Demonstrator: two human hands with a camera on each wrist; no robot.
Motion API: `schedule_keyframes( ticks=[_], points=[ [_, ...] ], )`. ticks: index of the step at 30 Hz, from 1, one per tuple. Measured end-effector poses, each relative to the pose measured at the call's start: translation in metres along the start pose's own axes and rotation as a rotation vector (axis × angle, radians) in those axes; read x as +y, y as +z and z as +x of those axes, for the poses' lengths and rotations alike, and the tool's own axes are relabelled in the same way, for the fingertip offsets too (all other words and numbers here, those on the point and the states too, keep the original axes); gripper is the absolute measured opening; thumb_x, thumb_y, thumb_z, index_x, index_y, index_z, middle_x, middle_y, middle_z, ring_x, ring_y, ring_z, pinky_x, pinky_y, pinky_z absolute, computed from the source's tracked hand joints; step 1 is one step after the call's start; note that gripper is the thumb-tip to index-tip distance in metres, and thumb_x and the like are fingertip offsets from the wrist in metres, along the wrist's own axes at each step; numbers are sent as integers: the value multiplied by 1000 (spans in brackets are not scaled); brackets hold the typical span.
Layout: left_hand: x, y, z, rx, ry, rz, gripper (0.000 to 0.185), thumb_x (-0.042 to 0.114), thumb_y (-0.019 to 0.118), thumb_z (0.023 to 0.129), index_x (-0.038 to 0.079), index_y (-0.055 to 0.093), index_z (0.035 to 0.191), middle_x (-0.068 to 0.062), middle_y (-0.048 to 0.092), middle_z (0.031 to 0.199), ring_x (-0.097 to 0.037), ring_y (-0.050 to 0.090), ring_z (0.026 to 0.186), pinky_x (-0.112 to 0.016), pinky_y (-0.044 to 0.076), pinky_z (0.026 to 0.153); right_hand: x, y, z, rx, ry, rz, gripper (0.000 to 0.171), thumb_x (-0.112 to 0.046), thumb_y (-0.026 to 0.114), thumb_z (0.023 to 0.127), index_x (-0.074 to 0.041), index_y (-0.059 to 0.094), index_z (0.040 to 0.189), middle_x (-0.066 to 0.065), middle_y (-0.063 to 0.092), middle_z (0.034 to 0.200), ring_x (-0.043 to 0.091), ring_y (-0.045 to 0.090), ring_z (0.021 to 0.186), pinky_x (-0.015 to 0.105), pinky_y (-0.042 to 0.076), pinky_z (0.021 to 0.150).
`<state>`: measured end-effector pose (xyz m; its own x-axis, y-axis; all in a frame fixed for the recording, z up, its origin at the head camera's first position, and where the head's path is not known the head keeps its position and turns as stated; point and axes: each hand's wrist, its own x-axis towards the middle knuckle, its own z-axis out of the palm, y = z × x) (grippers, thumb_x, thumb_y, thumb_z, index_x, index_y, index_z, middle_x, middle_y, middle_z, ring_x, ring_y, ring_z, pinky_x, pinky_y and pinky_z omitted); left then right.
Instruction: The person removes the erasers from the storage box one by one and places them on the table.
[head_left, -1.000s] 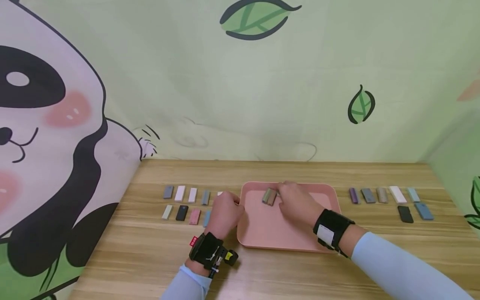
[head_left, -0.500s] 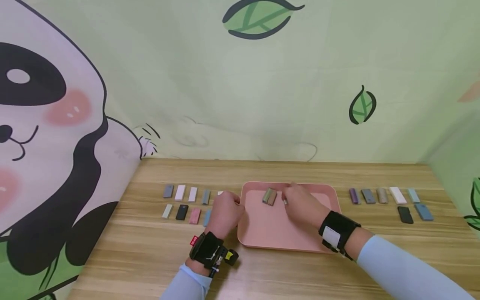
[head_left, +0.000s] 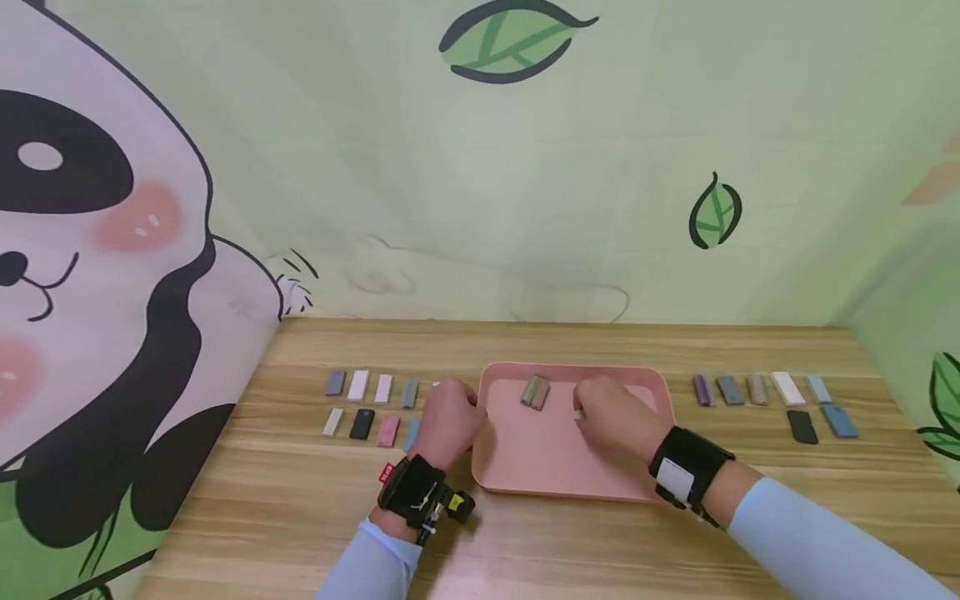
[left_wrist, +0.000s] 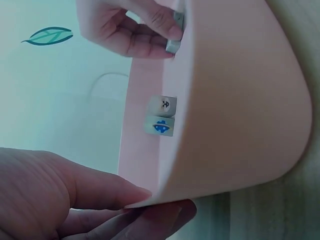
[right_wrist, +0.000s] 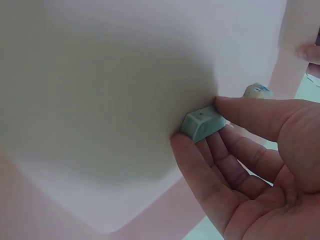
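Currently: right hand [head_left: 615,419] pinching small block [right_wrist: 202,123] over tray [head_left: 540,467]; left hand [head_left: 448,421] gripping tray's left rim.

- I read this as a staged recording booth, not a lived-in room: the wooden table [head_left: 300,517] is boxed in on three sides by a printed backdrop [head_left: 465,208].
- That backdrop carries a cartoon panda [head_left: 82,275] and green leaves [head_left: 510,37], like a children's play corner.
- Small coloured blocks lie in tidy rows at the left [head_left: 371,404] and right [head_left: 772,400] of a pink tray [head_left: 547,467], laid out as for a test.
- I see black camera straps on both wrists [head_left: 690,471].
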<state>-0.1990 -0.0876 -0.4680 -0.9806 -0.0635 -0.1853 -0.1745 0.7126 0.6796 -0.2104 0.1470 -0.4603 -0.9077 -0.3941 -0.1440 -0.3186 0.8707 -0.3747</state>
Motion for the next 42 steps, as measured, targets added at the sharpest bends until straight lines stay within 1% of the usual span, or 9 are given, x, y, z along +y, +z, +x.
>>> schedule_keyframes(
  ticks=[4, 6, 9, 14, 20, 25, 31, 36, 42],
  points=[
    [1, 0, 0, 20, 15, 20, 38, 9, 57, 82, 13, 40, 48, 4, 30, 44, -11, 36, 36, -23, 26, 34, 5, -6, -8, -5, 5, 30, 10, -7, 61, 83, -11, 63, 74, -2, 53, 66, 12, 49, 62, 26, 40, 59],
    [1, -1, -1, 38, 27, 25, 39, 9, 57, 82, 13, 39, 47, 5, 29, 43, -11, 35, 35, -23, 24, 33, 9, -11, -11, 20, -2, 39, 8, -9, 63, 82, -11, 65, 75, -3, 55, 68, 12, 50, 64, 27, 41, 61],
    [2, -2, -2, 62, 46, 24, 40, 9, 56, 81, 14, 37, 47, 5, 26, 44, -11, 33, 35, -23, 22, 33, 18, -23, -15, 57, 10, 70, 5, -13, 65, 83, -9, 68, 81, -1, 59, 72, 13, 52, 68, 28, 44, 64],
    [4, -4, -6, 58, 62, 15, 40, 8, 56, 81, 14, 37, 46, 5, 24, 44, -10, 31, 35, -23, 21, 34, 38, -48, -31, 82, 92, 135, 18, -18, 64, 86, -4, 68, 96, 6, 64, 86, 17, 56, 76, 30, 48, 66],
    [3, -5, -6, 52, 72, 17, 41, 7, 56, 81, 14, 36, 46, 5, 23, 44, -10, 30, 34, -23, 22, 33, 76, -65, -60, 164, 179, 122, 27, -20, 62, 87, 1, 66, 103, 13, 66, 93, 21, 60, 81, 34, 51, 66],
    [5, -6, -7, 46, 52, 20, 41, 9, 58, 82, 14, 38, 46, 5, 27, 43, -11, 35, 35, -23, 24, 34, 115, -66, -84, 261, 242, 93, 30, -19, 66, 83, 6, 66, 99, 17, 68, 88, 26, 63, 79, 39, 51, 65],
    [6, -6, -7, 53, 40, 29, 41, 7, 57, 81, 14, 37, 46, 5, 26, 44, -11, 35, 35, -24, 23, 35, 157, -58, -106, 379, 303, 39, 26, -17, 66, 79, 7, 68, 88, 15, 67, 76, 25, 60, 68, 38, 47, 57],
    [5, -6, -8, 54, 36, 24, 37, 6, 57, 80, 13, 41, 47, 5, 31, 43, -10, 38, 36, -23, 25, 34, 169, -51, -113, 405, 330, 24, 24, -16, 67, 77, 8, 67, 80, 16, 64, 70, 23, 56, 60, 37, 44, 52],
    [5, -6, -6, 42, 17, 5, 28, 7, 58, 80, 8, 57, 52, 3, 44, 44, -11, 45, 39, -23, 30, 34, 174, -44, -113, 429, 363, 17, 23, -15, 64, 78, 7, 67, 80, 13, 62, 65, 20, 50, 53, 30, 36, 45]
  ],
)
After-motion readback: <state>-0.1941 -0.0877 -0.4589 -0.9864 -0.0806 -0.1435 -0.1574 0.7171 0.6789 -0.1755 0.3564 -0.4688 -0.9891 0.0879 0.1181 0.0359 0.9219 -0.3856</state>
